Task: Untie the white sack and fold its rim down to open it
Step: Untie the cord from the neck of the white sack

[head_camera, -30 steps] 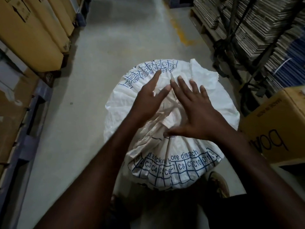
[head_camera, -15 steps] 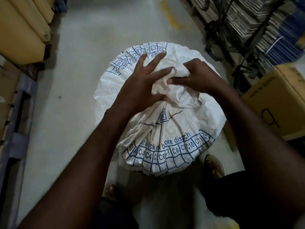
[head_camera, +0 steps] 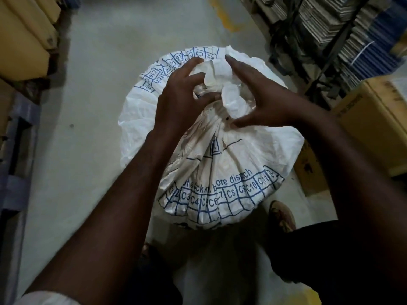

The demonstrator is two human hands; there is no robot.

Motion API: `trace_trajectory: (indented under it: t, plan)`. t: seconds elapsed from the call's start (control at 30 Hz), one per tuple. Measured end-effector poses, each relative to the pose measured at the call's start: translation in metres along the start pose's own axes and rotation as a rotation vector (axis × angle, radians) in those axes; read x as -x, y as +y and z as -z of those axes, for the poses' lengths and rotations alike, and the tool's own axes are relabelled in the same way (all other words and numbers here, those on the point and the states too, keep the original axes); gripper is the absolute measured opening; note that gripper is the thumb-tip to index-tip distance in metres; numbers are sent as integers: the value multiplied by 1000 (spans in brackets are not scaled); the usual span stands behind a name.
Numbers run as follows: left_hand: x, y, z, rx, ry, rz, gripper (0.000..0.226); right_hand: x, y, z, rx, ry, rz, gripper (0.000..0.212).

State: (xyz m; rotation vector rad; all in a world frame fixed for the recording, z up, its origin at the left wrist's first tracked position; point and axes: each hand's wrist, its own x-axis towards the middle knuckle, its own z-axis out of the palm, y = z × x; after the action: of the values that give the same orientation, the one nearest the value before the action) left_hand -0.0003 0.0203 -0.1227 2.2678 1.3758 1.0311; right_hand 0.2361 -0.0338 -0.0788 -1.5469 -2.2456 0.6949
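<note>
1. Right now the white sack [head_camera: 220, 172] stands on the floor [head_camera: 92, 106] between the person's feet, its neck knotted at the top.
2. Left hand [head_camera: 176, 102] and right hand [head_camera: 262, 100] curl around the knot [head_camera: 224, 93], fingers pinching it.
3. Untying looks barely begun; rim-folding remains.
4. Count: 1 sack, 1 knot, 2 hands.

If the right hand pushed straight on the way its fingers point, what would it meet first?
Probably the knotted neck of the white sack: the right hand cups it already, fingers toward the left hand. Depth is unclear.
</note>
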Motion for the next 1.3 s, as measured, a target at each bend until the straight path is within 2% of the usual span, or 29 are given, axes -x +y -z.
trace_trajectory:
  t: [0.17, 0.27, 0.37, 0.47, 0.57, 0.7, 0.8, 0.87, 0.97, 1.03, 1.17, 1.3]
  plan:
    - [4, 3, 6, 13, 19, 7, 46, -3, 3, -4, 71, 128, 9, 103]
    - [4, 7, 18, 13, 66, 21, 72, -10, 3, -8, 112, 227, 28, 78]
    - [3, 21, 34, -244, 75, -74, 87, -17, 1, -9, 107, 307, 60, 63]
    - [4, 31, 33, -345, 62, -253, 63, -23, -2, -14, 48, 344, 83, 55]
    - [8, 22, 19, -263, 12, -323, 44, -26, -7, -18, -37, 437, 35, 57]
    - [12, 9, 16, -279, 20, -96, 37, -23, -8, -17, -210, 571, -61, 70]
    - [11, -5, 16, -219, 41, 35, 35, -17, -12, -12, -73, 627, 18, 69]
    - [10, -10, 15, -173, 79, 106, 36, -11, -18, -11, 42, 654, 82, 56]
    - [8, -12, 13, -132, 134, 235, 38, 2, -31, -17, 155, 719, 122, 18]
    - [5, -16, 11, -122, 139, 284, 41, 10, -36, -25, 200, 739, 106, 9]
    - [1, -19, 7, -159, 139, 333, 46, 11, -33, -43, 215, 730, -43, 7]
    - [3, -21, 8, -187, 125, 364, 50, 3, -11, -62, -20, 552, -335, 13]
